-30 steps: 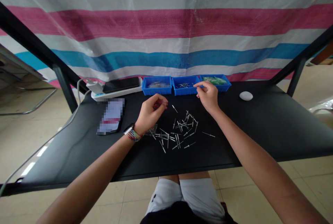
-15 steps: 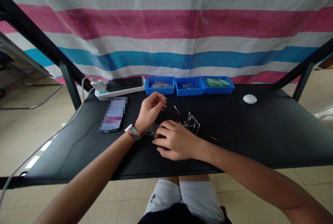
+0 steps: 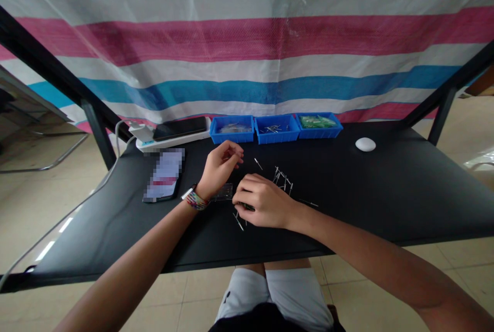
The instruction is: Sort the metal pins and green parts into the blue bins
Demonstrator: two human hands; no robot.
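Observation:
Several small silver metal pins (image 3: pixel 283 180) lie scattered on the black table (image 3: pixel 386 193). My right hand (image 3: pixel 262 202) rests curled over the near part of the pile, fingertips pinched down among the pins; what they grip is hidden. My left hand (image 3: pixel 221 166) is raised just left of it, fingers loosely curled with thumb and forefinger close together, and nothing shows plainly between them. A beaded bracelet and watch sit on my left wrist. A single pin (image 3: pixel 258 163) lies apart beyond the hands. A small clear plastic bag (image 3: pixel 224 193) lies between the two hands.
Three blue trays stand in a row at the back: left (image 3: pixel 232 129), middle with pins (image 3: pixel 276 128), right with green parts (image 3: pixel 318 123). A power strip with a dark phone (image 3: pixel 179 128) is at the back left. A second phone (image 3: pixel 164 181) and a white round object (image 3: pixel 365 144) also lie here.
My right hand came back from the middle blue tray to the pin pile and now covers its near part. My left hand stayed raised in place.

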